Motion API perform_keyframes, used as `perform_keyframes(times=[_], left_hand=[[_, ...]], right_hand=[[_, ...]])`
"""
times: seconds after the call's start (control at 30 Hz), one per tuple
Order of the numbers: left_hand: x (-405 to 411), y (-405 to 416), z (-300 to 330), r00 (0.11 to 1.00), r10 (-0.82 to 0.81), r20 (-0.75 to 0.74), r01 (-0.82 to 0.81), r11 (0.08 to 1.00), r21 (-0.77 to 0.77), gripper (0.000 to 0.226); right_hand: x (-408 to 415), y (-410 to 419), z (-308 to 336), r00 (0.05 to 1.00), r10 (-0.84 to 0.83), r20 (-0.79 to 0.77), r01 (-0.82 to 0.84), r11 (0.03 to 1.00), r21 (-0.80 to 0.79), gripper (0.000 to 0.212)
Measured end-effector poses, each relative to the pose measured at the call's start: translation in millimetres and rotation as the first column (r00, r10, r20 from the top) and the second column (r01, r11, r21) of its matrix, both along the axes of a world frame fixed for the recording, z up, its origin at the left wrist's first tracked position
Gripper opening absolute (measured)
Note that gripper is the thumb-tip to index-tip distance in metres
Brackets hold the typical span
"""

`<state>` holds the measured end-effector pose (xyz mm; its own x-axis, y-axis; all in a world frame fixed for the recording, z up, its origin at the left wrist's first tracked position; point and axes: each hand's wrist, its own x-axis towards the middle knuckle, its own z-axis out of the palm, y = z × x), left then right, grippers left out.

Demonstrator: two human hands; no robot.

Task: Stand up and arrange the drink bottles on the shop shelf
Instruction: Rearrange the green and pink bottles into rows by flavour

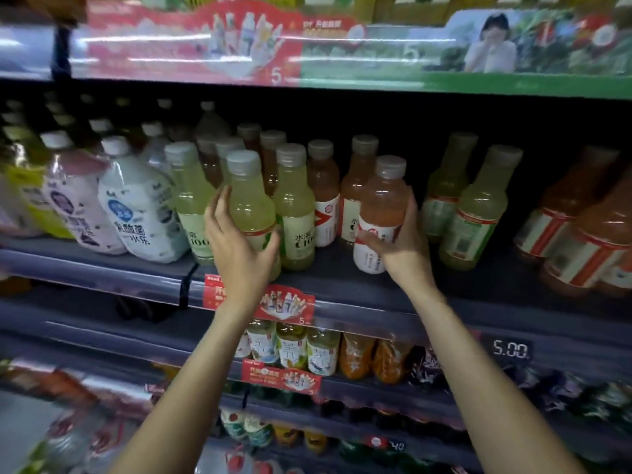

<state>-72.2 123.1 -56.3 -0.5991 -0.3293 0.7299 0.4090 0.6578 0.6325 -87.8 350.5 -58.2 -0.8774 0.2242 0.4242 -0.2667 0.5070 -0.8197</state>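
On the middle shelf [342, 278] my left hand [239, 244] grips an upright yellow-green drink bottle [251, 206] with a grey cap at the front of its row. My right hand [400, 248] grips an orange-pink drink bottle [383, 206] with a white label, upright near the shelf's front edge. More yellow-green bottles [294, 206] and orange-pink bottles [323, 193] stand upright behind and between the two held ones.
Fat white and pink bottles [143, 213] lean at the left. Further yellow-green bottles [475, 213] and orange bottles [588, 241] stand at the right. A gap lies between the held orange-pink bottle and those. Lower shelves hold tea and juice bottles [321, 350]. A price strip [511, 350] reads 5.00.
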Motion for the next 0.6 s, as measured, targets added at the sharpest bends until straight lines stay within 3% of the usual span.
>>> perform_keyframes(times=[0.1,0.2,0.27,0.37,0.6], left_hand=[[-1,-6,-5,0.991,-0.064,0.12,0.059,0.997,0.043,0.095],[-1,-11,-6,0.985,-0.06,0.16,0.052,0.997,0.052,0.097],[-2,-13,-5,0.982,-0.067,0.175,0.058,0.997,0.056,0.094],[0,-16,-4,0.979,-0.114,0.168,0.096,0.989,0.111,0.09],[13,-23,-8,0.957,-0.261,0.129,0.231,0.95,0.212,0.083]], right_hand=[[21,-10,0,0.923,-0.236,-0.303,0.306,0.929,0.207,0.078],[35,-38,9,0.827,-0.143,-0.543,0.339,0.899,0.279,0.047],[31,-59,17,0.881,0.008,-0.473,0.194,0.906,0.376,0.049],[17,-85,30,0.961,0.125,-0.245,-0.007,0.902,0.431,0.076],[-16,-113,51,0.993,-0.032,-0.11,0.084,0.855,0.511,0.08]])
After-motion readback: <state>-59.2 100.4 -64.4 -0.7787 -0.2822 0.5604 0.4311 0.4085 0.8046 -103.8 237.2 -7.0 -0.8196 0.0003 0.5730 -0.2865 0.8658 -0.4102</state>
